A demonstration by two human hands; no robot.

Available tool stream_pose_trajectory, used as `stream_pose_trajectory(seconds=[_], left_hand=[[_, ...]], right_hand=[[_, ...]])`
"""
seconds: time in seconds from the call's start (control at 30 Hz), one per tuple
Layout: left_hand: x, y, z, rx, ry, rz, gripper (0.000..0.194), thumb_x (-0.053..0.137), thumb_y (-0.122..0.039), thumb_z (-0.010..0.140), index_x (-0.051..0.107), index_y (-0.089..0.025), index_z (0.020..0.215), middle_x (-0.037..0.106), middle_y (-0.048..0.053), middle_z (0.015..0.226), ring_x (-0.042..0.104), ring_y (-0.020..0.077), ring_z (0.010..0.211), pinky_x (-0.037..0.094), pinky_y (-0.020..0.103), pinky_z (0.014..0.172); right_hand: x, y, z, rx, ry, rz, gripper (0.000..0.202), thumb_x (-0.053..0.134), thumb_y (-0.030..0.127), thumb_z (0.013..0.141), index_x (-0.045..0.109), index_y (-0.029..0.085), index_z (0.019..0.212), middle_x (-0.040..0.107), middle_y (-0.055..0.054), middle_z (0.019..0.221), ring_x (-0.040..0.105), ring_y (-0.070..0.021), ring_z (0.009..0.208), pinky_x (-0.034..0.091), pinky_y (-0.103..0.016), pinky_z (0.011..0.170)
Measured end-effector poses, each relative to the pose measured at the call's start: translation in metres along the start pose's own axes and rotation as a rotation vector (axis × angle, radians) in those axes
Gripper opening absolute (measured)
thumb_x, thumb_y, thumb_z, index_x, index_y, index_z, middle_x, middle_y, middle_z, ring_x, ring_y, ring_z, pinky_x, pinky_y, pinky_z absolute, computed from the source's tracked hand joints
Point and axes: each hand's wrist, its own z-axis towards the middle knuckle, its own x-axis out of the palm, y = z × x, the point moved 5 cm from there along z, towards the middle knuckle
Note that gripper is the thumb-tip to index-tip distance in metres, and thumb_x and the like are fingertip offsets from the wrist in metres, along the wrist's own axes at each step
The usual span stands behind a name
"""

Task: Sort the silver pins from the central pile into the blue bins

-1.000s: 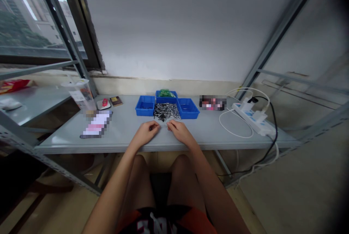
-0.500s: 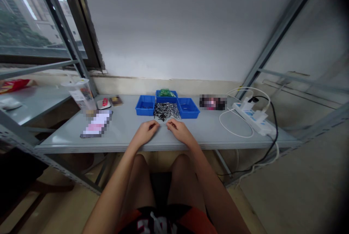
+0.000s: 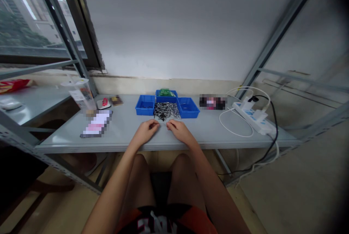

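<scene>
My left hand is closed in a pinch at the front of the grey table. Facing it across a small gap, my right hand pinches too. Whatever sits between the fingertips is too small to make out. Just beyond my hands lies a pile of small metal pieces, silver on the right and darker on the left. Blue trays surround the pile: a left tray, a right tray, and a back tray with green packets in it.
A phone lies on the left of the table, near a plastic cup. On the right are a white power strip with plugs and looped cables, and a blurred dark item. Metal frame posts flank the table.
Almost nothing differs. Both hands stay in the same place in front of the pile, with only a very slight shift of the fingers.
</scene>
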Motion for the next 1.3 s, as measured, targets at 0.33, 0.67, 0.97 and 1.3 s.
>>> stream_pose_trajectory(seconds=[0.33,0.67,0.97,1.3], left_hand=[[0.0013,0.0028,0.0007,0.009,-0.006,-0.008,0.023,0.047,-0.03,0.085,0.064,-0.015,0.084,0.066,0.003,0.077,0.056,0.0154,0.07,0.041,0.024,0.067],[-0.0002,-0.0039,-0.0002,0.017,0.009,0.012,0.027,0.046,-0.033,0.086,0.065,-0.014,0.085,0.066,0.003,0.078,0.055,0.0156,0.07,0.04,0.024,0.066],[-0.0003,-0.0034,-0.0005,0.018,0.008,0.015,0.028,0.044,-0.033,0.086,0.065,-0.014,0.085,0.066,0.003,0.078,0.055,0.0157,0.07,0.04,0.025,0.066],[-0.0002,-0.0037,-0.0005,0.011,0.01,0.017,0.027,0.045,-0.032,0.086,0.065,-0.015,0.086,0.066,0.003,0.079,0.056,0.0158,0.071,0.04,0.024,0.066]], right_hand=[[0.0004,-0.0006,-0.0005,-0.002,-0.003,-0.004,0.023,0.043,0.03,0.091,0.056,0.019,0.075,0.061,0.001,0.072,0.056,-0.0128,0.071,0.036,-0.023,0.067],[-0.0005,0.0009,-0.0012,0.013,-0.007,-0.004,0.023,0.043,0.03,0.091,0.057,0.019,0.076,0.062,0.0,0.074,0.056,-0.0132,0.072,0.036,-0.023,0.068],[-0.0012,0.0014,-0.0005,0.008,-0.008,-0.006,0.023,0.044,0.03,0.091,0.057,0.019,0.077,0.062,0.0,0.074,0.056,-0.0136,0.072,0.037,-0.024,0.068],[0.0,-0.0017,-0.0001,0.016,-0.015,-0.004,0.022,0.044,0.03,0.091,0.058,0.019,0.077,0.062,0.0,0.074,0.056,-0.0134,0.071,0.037,-0.024,0.067]])
